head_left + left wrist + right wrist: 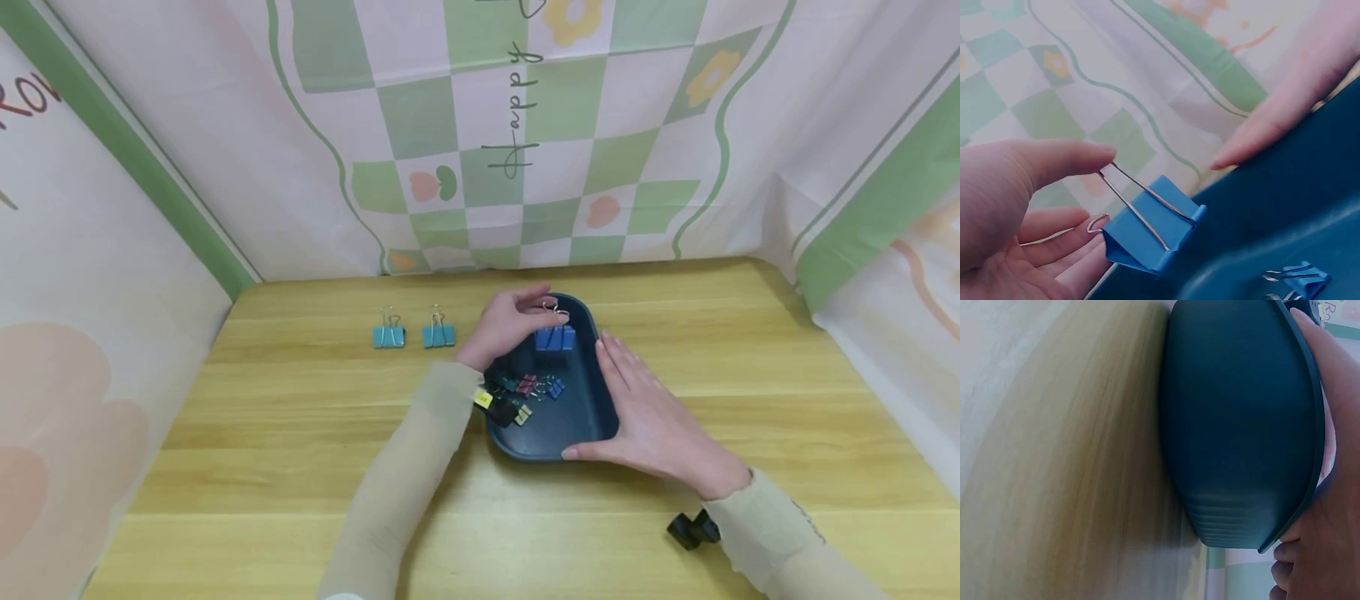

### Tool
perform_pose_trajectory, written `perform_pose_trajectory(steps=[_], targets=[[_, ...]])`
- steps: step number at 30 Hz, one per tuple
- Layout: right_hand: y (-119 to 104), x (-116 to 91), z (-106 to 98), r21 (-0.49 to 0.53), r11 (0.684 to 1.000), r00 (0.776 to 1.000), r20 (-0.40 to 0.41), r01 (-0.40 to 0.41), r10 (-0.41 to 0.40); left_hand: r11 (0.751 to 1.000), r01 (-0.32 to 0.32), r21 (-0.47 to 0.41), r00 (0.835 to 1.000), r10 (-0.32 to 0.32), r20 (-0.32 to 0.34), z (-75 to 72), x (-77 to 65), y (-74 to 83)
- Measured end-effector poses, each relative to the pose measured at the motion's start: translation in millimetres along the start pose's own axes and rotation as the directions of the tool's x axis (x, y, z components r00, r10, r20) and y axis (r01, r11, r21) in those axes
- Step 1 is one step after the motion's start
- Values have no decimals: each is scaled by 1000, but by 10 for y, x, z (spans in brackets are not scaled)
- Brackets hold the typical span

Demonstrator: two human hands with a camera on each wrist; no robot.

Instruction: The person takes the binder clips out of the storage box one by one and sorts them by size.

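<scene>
My left hand [513, 321] pinches a large blue binder clip [555, 338] by its wire handles over the far part of a dark blue tray [582, 433]. In the left wrist view, the thumb presses the tip of one silver handle of that clip [1154, 222], and the other fingers lie behind it. My right hand [652, 417] rests against the tray's right side, fingers straight along the rim and thumb at the near edge. Several small binder clips lie in the tray, among them a dark red one [527, 385], a small blue one [555, 387] and a yellowish one [523, 414].
Two light-blue binder clips, a left one [388, 337] and a right one [438, 336], stand on the wooden table [300, 433] left of the tray. A black object [692, 530] shows by the right sleeve. Printed curtains [555, 183] hang behind the table and at both sides.
</scene>
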State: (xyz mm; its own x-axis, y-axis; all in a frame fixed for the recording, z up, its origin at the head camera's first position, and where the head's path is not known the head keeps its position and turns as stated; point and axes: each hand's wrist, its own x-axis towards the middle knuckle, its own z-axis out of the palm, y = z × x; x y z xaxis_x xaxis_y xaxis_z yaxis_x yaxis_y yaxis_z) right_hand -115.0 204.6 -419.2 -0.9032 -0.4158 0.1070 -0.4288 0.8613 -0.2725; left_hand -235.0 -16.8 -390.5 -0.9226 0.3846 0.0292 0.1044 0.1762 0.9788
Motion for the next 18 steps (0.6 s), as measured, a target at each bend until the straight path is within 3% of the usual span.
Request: perform_pose_trajectory(steps=[4,10,18], targets=[[0,12,-7,-1,1000,1000,-4,8,-8,999,-34,-14,999,34,18,-148,-60,96],[-13,18,-26,7,1000,1000,-4,8,-8,999,-46,-19,999,46,-27,-442,-178,229],[-17,-1,-21,16,1000,1000,16,-5,5,996,-67,-53,996,64,-60,-1008,-409,271]])
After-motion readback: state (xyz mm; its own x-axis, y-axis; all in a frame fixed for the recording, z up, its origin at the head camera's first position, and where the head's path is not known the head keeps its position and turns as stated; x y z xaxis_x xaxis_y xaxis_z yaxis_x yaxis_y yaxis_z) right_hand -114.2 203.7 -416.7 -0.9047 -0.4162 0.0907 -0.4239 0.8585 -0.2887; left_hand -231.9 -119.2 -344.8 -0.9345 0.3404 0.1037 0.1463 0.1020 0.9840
